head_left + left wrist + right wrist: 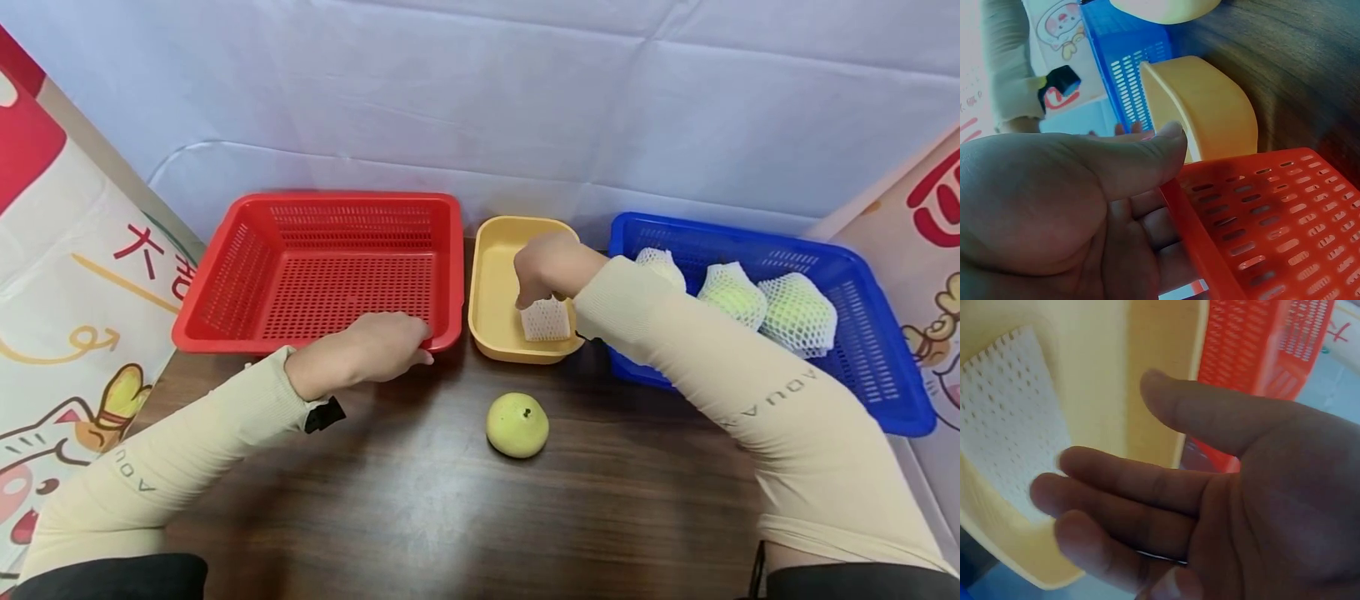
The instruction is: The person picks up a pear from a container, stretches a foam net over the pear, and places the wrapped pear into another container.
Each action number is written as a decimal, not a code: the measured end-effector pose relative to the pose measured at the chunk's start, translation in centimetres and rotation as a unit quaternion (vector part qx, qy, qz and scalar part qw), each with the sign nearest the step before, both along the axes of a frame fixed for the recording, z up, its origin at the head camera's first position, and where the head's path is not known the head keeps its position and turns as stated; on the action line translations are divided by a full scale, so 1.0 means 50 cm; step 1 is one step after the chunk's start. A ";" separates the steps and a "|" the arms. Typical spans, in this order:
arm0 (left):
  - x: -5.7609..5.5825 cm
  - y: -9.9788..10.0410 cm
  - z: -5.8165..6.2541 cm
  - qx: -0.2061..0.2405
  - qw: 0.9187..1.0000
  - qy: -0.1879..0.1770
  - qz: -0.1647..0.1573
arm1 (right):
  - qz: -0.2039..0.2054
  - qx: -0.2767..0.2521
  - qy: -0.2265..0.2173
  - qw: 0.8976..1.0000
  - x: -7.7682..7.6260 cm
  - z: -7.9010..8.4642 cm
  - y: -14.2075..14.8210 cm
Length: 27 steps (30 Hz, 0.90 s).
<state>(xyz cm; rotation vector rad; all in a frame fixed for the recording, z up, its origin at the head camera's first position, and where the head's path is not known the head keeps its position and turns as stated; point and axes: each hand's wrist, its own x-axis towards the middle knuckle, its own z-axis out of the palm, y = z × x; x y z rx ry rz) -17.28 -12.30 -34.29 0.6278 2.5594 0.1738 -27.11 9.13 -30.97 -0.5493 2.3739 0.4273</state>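
At the near right corner of the red basket (352, 287), my left hand (378, 346) grips the rim. In the left wrist view its thumb (1169, 147) lies over the edge, with the fingers on the inner side. My right hand (551, 265) hovers above the yellow tray (491, 292), holding nothing. Seen from the right wrist, its fingers (1129, 481) are spread and slightly bent. Below them a white foam net sleeve (1013, 419) lies flat in the tray. A bare yellow-green pear (517, 425) sits on the table in front of the tray.
To the right, a blue basket (862, 333) contains several pale green fruits, including one net-wrapped fruit (798, 312). My right forearm passes over its near left part. Behind the containers hangs a white cloth (450, 92). The dark wooden table (420, 508) extends toward me.
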 end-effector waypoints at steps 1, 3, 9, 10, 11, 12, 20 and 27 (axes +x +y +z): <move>0.000 0.000 0.001 -0.001 1.000 0.000 0.000 | -0.002 0.002 -0.011 1.000 -0.002 -0.005 -0.002; 0.000 0.000 0.001 -0.002 1.000 0.000 0.001 | -0.011 0.006 -0.031 0.999 -0.004 -0.016 -0.004; 0.003 0.000 0.000 -0.003 1.000 0.002 0.001 | -0.082 -0.015 -0.059 0.995 -0.008 -0.045 -0.005; 0.004 0.000 0.000 -0.004 1.000 0.002 0.001 | -0.098 -0.026 -0.058 0.993 -0.009 -0.050 -0.004; 0.004 0.000 0.000 -0.004 1.000 0.003 0.001 | -0.110 -0.040 -0.056 0.992 -0.009 -0.055 -0.002; 0.004 0.000 0.001 -0.005 1.000 0.004 0.002 | -0.127 -0.062 -0.053 0.989 -0.009 -0.060 0.001; 0.006 0.004 0.003 -0.005 1.000 0.006 0.004 | -0.241 -0.243 -0.036 0.939 0.003 -0.088 0.025; 0.006 0.003 0.002 -0.004 1.000 0.009 0.004 | -0.259 -0.262 -0.028 0.929 0.003 -0.105 0.021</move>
